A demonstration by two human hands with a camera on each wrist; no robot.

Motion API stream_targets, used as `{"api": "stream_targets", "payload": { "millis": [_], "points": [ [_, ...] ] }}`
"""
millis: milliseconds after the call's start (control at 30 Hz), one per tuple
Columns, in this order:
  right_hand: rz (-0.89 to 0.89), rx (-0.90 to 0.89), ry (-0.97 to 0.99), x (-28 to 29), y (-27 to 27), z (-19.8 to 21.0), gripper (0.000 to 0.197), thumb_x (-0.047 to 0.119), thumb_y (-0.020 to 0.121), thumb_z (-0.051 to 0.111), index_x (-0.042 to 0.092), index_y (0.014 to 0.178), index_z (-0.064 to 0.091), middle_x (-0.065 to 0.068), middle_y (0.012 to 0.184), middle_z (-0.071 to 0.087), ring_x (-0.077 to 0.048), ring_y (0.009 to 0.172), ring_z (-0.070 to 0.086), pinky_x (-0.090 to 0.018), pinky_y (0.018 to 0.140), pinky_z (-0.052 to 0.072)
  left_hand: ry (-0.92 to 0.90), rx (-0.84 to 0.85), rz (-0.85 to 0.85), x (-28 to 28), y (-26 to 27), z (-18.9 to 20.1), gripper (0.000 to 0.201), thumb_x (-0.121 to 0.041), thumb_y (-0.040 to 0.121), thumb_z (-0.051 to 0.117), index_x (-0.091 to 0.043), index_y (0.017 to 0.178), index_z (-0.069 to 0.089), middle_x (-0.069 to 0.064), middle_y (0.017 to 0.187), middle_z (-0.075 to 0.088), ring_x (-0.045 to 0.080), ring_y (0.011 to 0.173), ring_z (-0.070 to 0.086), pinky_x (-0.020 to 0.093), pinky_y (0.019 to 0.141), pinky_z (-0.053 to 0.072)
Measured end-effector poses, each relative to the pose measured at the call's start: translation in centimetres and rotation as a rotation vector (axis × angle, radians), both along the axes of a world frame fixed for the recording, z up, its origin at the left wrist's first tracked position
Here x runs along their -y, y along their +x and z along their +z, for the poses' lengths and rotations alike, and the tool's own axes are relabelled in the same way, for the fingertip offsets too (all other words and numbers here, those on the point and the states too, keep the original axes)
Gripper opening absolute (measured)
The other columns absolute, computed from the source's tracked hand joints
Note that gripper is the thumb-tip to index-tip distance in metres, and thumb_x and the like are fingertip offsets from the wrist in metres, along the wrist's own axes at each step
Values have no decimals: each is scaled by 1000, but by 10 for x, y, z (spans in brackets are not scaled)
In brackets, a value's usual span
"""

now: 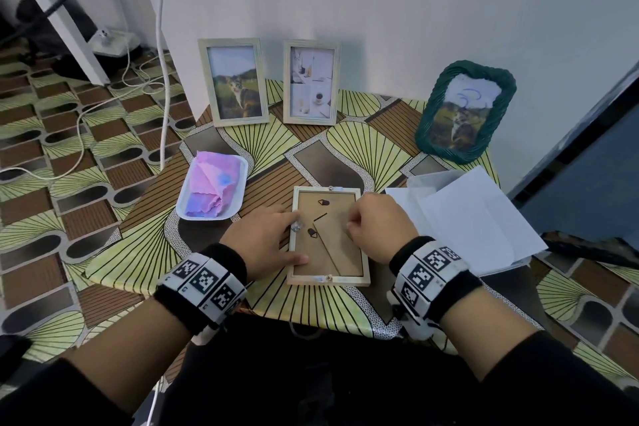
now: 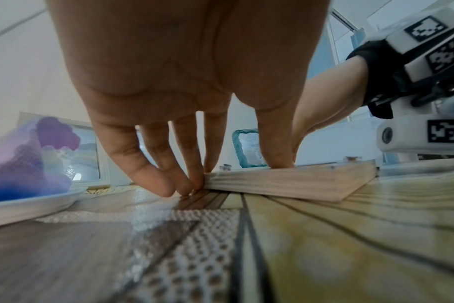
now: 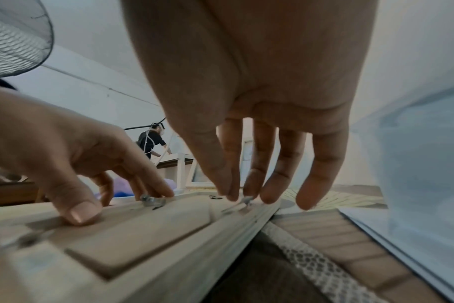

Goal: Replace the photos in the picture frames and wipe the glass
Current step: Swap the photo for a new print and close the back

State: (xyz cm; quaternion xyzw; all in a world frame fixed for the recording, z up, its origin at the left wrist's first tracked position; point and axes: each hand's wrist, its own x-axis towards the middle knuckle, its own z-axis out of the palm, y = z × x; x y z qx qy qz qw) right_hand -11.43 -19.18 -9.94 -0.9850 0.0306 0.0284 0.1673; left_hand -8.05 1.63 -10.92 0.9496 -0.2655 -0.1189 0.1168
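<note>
A light wooden picture frame (image 1: 328, 278) lies face down at the table's middle, its brown backing board (image 1: 332, 252) facing up. My left hand (image 1: 287, 235) presses on the frame's left edge with straight fingers; the thumb rests on the backing's lower left corner and the index finger touches a metal clip (image 3: 149, 199). My right hand (image 1: 356, 218) is at the right edge, where thumb and index finger pinch a small metal tab (image 3: 246, 201). In the left wrist view, my left hand's fingertips (image 2: 184, 184) meet the frame's side (image 2: 285, 184) at the tabletop.
Two wooden frames (image 1: 235, 83) (image 1: 311, 83) with photos and a green woven frame (image 1: 465, 111) stand against the back wall. A white tray (image 1: 183, 207) at left holds a pink-purple cloth (image 1: 212, 188). White sheets on a clear box (image 1: 477, 218) lie right. Cables (image 1: 83, 135) cross the floor at left.
</note>
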Motion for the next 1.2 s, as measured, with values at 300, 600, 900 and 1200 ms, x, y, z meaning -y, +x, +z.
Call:
{"api": "stream_targets", "payload": {
  "millis": [300,600,900,1200],
  "points": [
    [90,-7,102,6,28,7,27,3,89,47,5,109,64,-7,112,61,-26,108,57,-35,93,46,-206,55,44,-13,-24,-3,54,-52,82,68,-32,132,58,-19,111,54,3,105,52,21,90,44],
    [173,-133,-172,9,20,3,32,19,97,43,6,121,61,-10,127,53,-29,118,48,-41,102,44,253,140,-97,-27,-25,-3,82,-79,82,10,-37,151,20,-15,155,28,18,128,35,46,102,32],
    [175,-82,-158,15,-28,6,17,25,93,47,13,85,57,-5,92,55,-26,92,57,-33,73,44,181,91,-34,-23,30,-1,62,-63,91,46,-49,148,27,-1,136,38,19,124,34,41,102,33],
    [49,-14,42,21,-45,7,28,32,86,58,18,62,62,5,60,56,-16,66,56,-26,53,36,-31,70,-122,-7,31,0,56,-39,93,59,-33,146,41,-6,146,43,16,133,36,38,112,33]
  ]
}}
